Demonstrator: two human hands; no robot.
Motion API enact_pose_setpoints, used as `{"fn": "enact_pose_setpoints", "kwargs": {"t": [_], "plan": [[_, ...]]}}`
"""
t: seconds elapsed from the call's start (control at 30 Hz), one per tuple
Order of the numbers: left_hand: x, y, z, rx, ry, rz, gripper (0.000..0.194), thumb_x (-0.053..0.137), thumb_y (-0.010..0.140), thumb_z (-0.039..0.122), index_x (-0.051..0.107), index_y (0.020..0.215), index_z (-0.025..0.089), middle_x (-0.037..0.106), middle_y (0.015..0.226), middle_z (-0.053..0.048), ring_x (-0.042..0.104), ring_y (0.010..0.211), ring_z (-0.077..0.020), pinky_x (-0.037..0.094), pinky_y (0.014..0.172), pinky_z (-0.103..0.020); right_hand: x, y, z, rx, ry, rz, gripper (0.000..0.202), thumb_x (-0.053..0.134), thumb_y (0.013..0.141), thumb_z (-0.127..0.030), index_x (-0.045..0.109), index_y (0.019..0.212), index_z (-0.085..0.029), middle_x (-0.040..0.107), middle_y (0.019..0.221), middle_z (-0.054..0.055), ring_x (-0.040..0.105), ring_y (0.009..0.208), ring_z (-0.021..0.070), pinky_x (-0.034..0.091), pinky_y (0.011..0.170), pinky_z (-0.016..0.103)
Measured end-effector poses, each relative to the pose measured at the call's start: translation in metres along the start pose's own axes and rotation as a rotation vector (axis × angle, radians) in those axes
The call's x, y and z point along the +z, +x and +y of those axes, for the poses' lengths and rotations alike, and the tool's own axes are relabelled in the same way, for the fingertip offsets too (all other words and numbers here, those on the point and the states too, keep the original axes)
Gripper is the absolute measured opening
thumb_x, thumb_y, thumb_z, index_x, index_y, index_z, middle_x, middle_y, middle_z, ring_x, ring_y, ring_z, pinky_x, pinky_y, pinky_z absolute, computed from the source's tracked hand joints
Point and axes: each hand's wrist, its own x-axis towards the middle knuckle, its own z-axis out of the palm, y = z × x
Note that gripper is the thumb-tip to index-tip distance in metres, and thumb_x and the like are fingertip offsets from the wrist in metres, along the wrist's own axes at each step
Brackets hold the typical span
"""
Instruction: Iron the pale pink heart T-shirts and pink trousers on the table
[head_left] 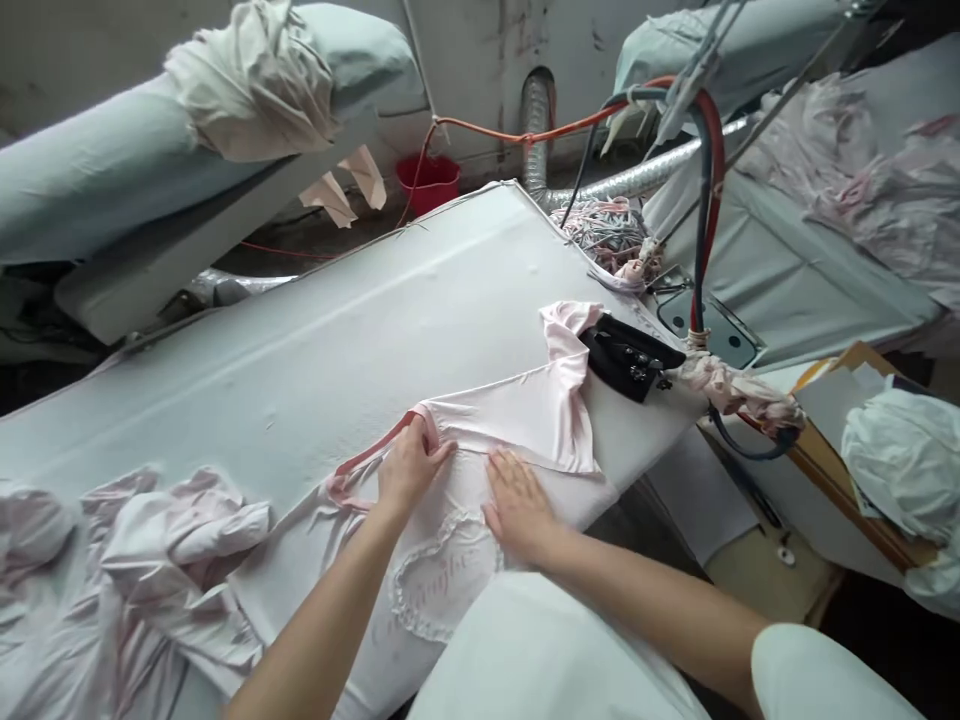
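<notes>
A pale pink garment [517,410] lies spread on the padded board, with darker pink trim at its neckline and a lace-edged oval patch with lettering [442,585] on its front. My left hand [409,465] pinches the neckline edge by the pink trim. Flat on the fabric, my right hand [521,505] rests with its fingers spread, to the right of the left one. A black iron [634,355] with a cloth-wrapped handle [739,390] stands at the board's right side, touching the garment's sleeve.
Crumpled pink garments [172,540] lie at the board's left end. Red and dark hoses [705,200] hang down to the iron. Behind the board [360,300] are a padded arm [112,150] and a red bucket [427,183]. A white bundle [904,460] sits at right.
</notes>
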Motion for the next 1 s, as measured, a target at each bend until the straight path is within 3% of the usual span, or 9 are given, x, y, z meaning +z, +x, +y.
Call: {"fn": "enact_pose_setpoints", "kwargs": {"t": [0.13, 0.3, 0.4, 0.5, 0.6, 0.7, 0.8, 0.93, 1.0], "plan": [[0.003, 0.003, 0.0, 0.0, 0.124, 0.05, 0.051, 0.059, 0.091, 0.064, 0.057, 0.115, 0.02, 0.068, 0.111, -0.012, 0.067, 0.095, -0.0315, 0.038, 0.065, -0.034, 0.032, 0.003, -0.009, 0.048, 0.009, 0.041, 0.07, 0.048, 0.101, -0.042, 0.033, 0.16, -0.007, 0.024, 0.171, 0.013, 0.013, 0.16, 0.0255, 0.01, 0.131, 0.046], [0.002, 0.012, -0.002, 0.038, 0.043, 0.031, 0.049, 0.052, 0.093, 0.069, 0.059, 0.11, 0.023, 0.071, 0.101, -0.009, 0.067, 0.096, -0.0321, 0.04, 0.07, -0.034, 0.0, -0.056, 0.059, 0.384, -0.125, 0.131, 0.067, 0.046, 0.101, -0.038, 0.035, 0.159, -0.006, 0.03, 0.168, 0.016, 0.019, 0.159, 0.0264, 0.015, 0.13, 0.047], [-0.003, 0.016, -0.003, 0.042, 0.063, 0.02, 0.057, 0.047, 0.093, 0.072, 0.059, 0.117, 0.023, 0.072, 0.106, -0.013, 0.067, 0.098, -0.0348, 0.041, 0.073, -0.036, -0.012, -0.075, 0.057, 0.695, -0.187, 0.29, 0.069, 0.041, 0.102, -0.04, 0.034, 0.158, 0.0, 0.024, 0.169, 0.022, 0.016, 0.159, 0.0326, 0.015, 0.128, 0.055], [-0.009, 0.02, -0.001, 0.01, 0.086, -0.029, 0.062, 0.043, 0.093, 0.074, 0.058, 0.125, 0.023, 0.073, 0.106, -0.015, 0.068, 0.097, -0.0372, 0.042, 0.073, -0.037, 0.002, -0.04, 0.017, 0.516, -0.142, 0.351, 0.07, 0.042, 0.103, -0.047, 0.035, 0.159, -0.004, 0.023, 0.17, 0.018, 0.014, 0.16, 0.0289, 0.017, 0.129, 0.05], [-0.011, 0.022, -0.001, 0.007, 0.098, -0.027, 0.058, 0.041, 0.094, 0.072, 0.061, 0.123, 0.025, 0.074, 0.107, -0.014, 0.068, 0.1, -0.0389, 0.042, 0.074, -0.039, 0.012, 0.007, 0.003, 0.207, -0.088, 0.196, 0.062, 0.046, 0.102, -0.044, 0.041, 0.158, -0.018, 0.029, 0.17, 0.008, 0.019, 0.159, 0.0218, 0.018, 0.129, 0.041], [-0.009, 0.021, -0.002, 0.008, 0.085, 0.015, 0.056, 0.04, 0.096, 0.07, 0.062, 0.121, 0.026, 0.074, 0.112, -0.014, 0.067, 0.103, -0.0397, 0.043, 0.077, -0.04, -0.014, 0.023, 0.042, 0.487, -0.112, 0.175, 0.058, 0.046, 0.1, -0.03, 0.044, 0.156, -0.017, 0.029, 0.169, 0.01, 0.021, 0.158, 0.0261, 0.016, 0.129, 0.047], [-0.008, 0.022, -0.004, 0.004, 0.053, 0.03, 0.057, 0.041, 0.095, 0.07, 0.063, 0.124, 0.026, 0.074, 0.112, -0.016, 0.067, 0.103, -0.0396, 0.043, 0.078, -0.041, -0.041, 0.02, 0.077, 0.806, -0.185, 0.374, 0.06, 0.041, 0.098, -0.02, 0.042, 0.156, -0.005, 0.027, 0.169, 0.019, 0.019, 0.158, 0.0302, 0.013, 0.129, 0.05], [-0.011, 0.027, -0.007, 0.021, 0.019, -0.013, 0.057, 0.042, 0.095, 0.069, 0.062, 0.128, 0.027, 0.074, 0.109, -0.015, 0.068, 0.101, -0.0394, 0.044, 0.077, -0.041, -0.021, 0.011, 0.061, 0.435, -0.198, 0.408, 0.063, 0.045, 0.092, -0.019, 0.044, 0.154, -0.01, 0.036, 0.166, 0.015, 0.021, 0.158, 0.0242, 0.017, 0.129, 0.045], [-0.013, 0.03, -0.009, 0.02, 0.0, -0.024, 0.056, 0.042, 0.094, 0.069, 0.063, 0.127, 0.028, 0.075, 0.109, -0.015, 0.068, 0.101, -0.0393, 0.044, 0.077, -0.041, -0.008, -0.006, 0.058, 0.403, -0.167, 0.371, 0.063, 0.046, 0.09, -0.019, 0.047, 0.152, -0.014, 0.042, 0.162, 0.013, 0.026, 0.156, 0.0231, 0.02, 0.129, 0.046]]}}
